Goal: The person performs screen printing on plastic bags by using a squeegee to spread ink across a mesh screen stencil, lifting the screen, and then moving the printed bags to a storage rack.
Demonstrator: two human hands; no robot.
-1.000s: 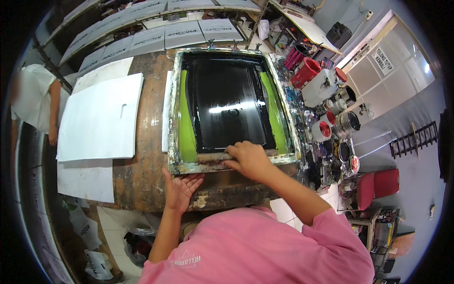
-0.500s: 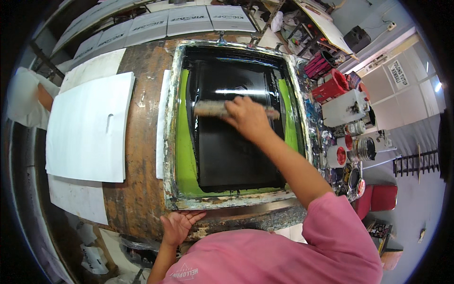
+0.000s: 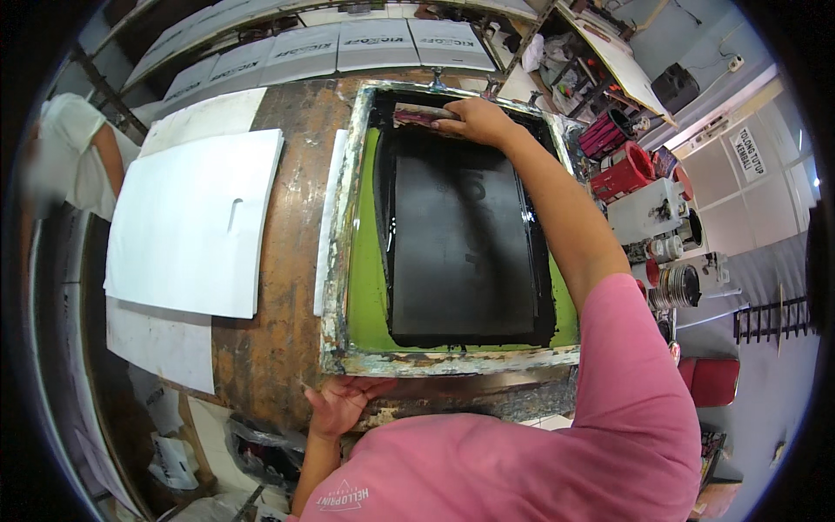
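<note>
A screen-printing frame (image 3: 452, 362) lies on the table, its paint-crusted border around a mesh with a green margin (image 3: 369, 300) and black ink (image 3: 465, 261) over the middle. At the far end of the mesh, my right hand (image 3: 481, 122) grips a squeegee (image 3: 423, 114) with an ink-stained handle. Faint letter shapes show in the inked area. By the frame's near left corner, my left hand (image 3: 339, 405) is open, palm up, with its fingertips at the lower edge of the border.
White sheets with a slot are stacked (image 3: 187, 226) on the brown table (image 3: 291, 235) at left. Ink tubs, including a red bucket (image 3: 623, 170), crowd the right side. Printed white bags (image 3: 374, 45) lie on a rack beyond. Another person (image 3: 78, 143) stands at far left.
My right hand has pushed the squeegee from the middle of the mesh to its far end. The ink behind it looks thinner and duller. My left hand stays by the frame's corner.
</note>
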